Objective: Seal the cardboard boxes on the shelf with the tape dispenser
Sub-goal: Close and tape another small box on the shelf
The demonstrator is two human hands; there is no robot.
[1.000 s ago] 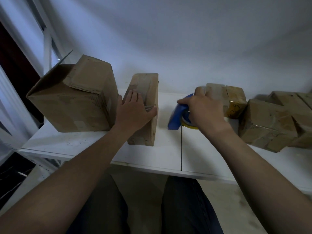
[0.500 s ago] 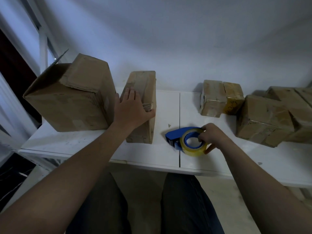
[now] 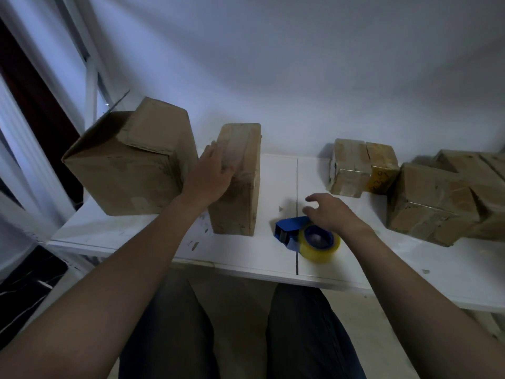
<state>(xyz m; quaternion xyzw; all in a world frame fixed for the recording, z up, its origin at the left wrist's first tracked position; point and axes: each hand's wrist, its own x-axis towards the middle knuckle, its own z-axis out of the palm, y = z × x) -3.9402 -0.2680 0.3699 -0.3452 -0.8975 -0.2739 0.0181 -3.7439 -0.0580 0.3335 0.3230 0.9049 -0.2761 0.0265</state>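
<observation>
A narrow upright cardboard box [image 3: 240,187] stands on the white shelf [image 3: 273,258]. My left hand [image 3: 211,173] lies against its left side and top with the fingers around the edge. A blue tape dispenser [image 3: 293,231] with a yellowish tape roll [image 3: 319,246] lies on the shelf near the front edge. My right hand [image 3: 333,213] hovers just above and behind the dispenser, fingers spread and relaxed, holding nothing.
A large box [image 3: 131,165] with an open flap stands left of the narrow one. A small taped box [image 3: 360,166] sits at the back right, and several more boxes [image 3: 437,201] crowd the far right. My legs show below the shelf edge.
My right hand drew the tape dispenser forward to the front of the shelf, then let go and lifted off it. My left hand shifted its hold on the narrow box.
</observation>
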